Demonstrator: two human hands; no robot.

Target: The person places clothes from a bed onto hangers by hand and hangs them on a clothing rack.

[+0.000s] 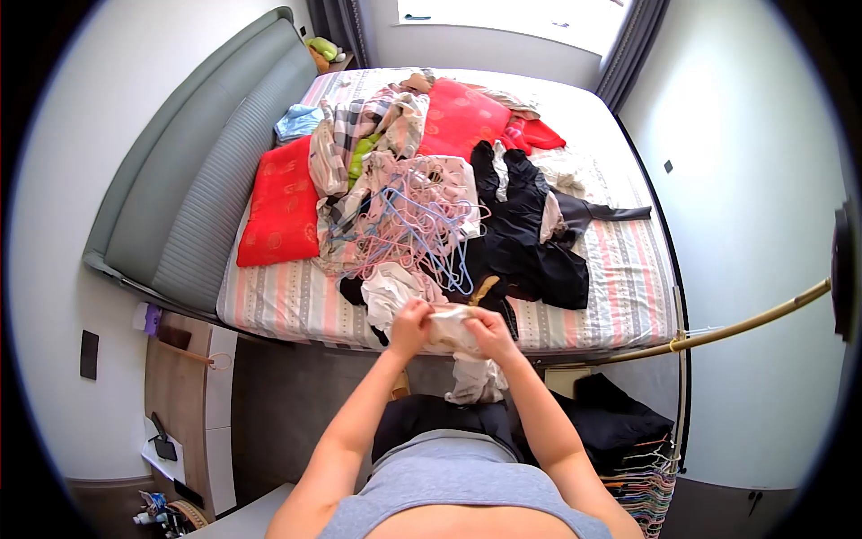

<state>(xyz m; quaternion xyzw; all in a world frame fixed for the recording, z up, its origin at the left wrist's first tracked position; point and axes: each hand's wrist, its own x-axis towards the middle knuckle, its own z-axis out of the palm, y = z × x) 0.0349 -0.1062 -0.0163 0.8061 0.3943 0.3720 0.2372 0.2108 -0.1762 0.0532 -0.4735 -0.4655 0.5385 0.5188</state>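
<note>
A pale cream garment point(454, 331) is stretched between my two hands in front of the bed's near edge. My left hand point(412, 327) grips it at one side with the fingers closed. At the other side my right hand point(490, 333) pinches it too. Part of the light cloth point(476, 382) hangs below, over my lap. Just beyond my left hand, a white garment point(391, 292) lies on the bed. Behind it is a tangled heap of pink and blue hangers point(422, 220).
Black clothes point(530, 242) lie right of the hangers. Two red cushions point(280, 205) and crumpled clothes cover more of the striped bed sheet point(628, 305). A bamboo pole point(754, 319) runs at the right, above a rack of hangers point(642, 485). A wooden cabinet point(180, 386) stands left.
</note>
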